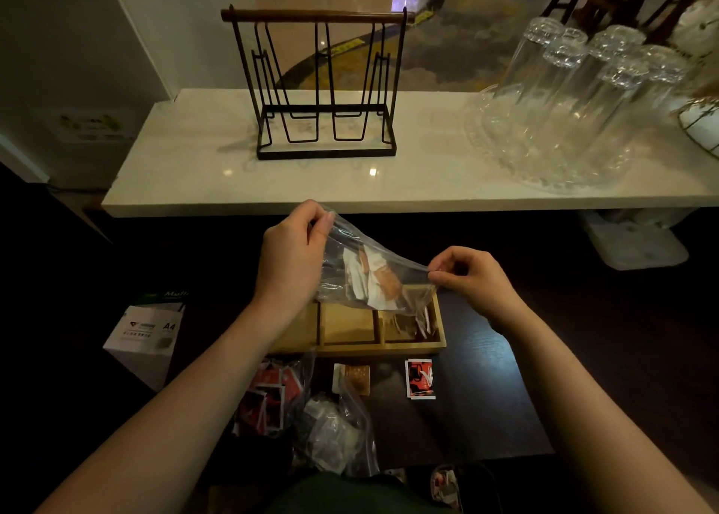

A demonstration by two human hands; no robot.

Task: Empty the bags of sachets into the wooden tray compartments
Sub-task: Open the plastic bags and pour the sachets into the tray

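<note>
Clear bag (373, 272) of sachets, hands (290, 258) pinching

Pale marble counter (350, 179) gleaming under spot reflections, black wire rack (323, 89) standing on it, upturned glasses (576, 97) crowding right, dim, possibly carpeted floor (467, 39) showing beyond

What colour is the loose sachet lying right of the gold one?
Red and white sachet, clearest in the head view.

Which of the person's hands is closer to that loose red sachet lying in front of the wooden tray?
The right hand. It is up and to the right of the red sachet, pinching the clear bag. The left hand holds the bag's other end, higher and farther left.
</note>
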